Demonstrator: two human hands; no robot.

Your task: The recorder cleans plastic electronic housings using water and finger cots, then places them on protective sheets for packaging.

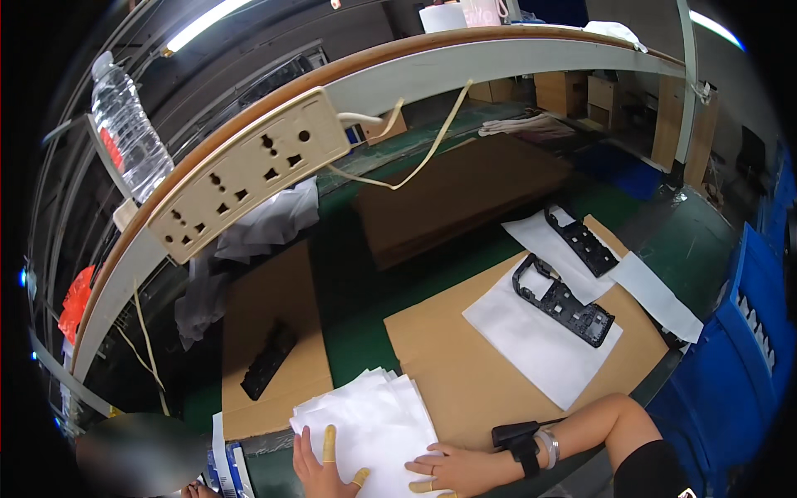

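Note:
My left hand (322,469) lies on a stack of white sheets (369,419) at the near edge, fingers spread, with yellow cots on some fingertips. My right hand (452,469) rests flat on the same stack from the right, a black band and a bracelet on its wrist. Neither hand grips anything. Ahead on a cardboard sheet (452,373), a black plastic frame part (564,300) lies on a white sheet (540,336). A second black part (581,241) lies on another white sheet beyond it.
A third black part (267,359) lies on cardboard to the left. A cream power strip (249,170) hangs on the shelf rail overhead, beside a water bottle (124,124). Blue bins (735,357) stand at right. Crumpled white wrapping (270,220) lies at back left.

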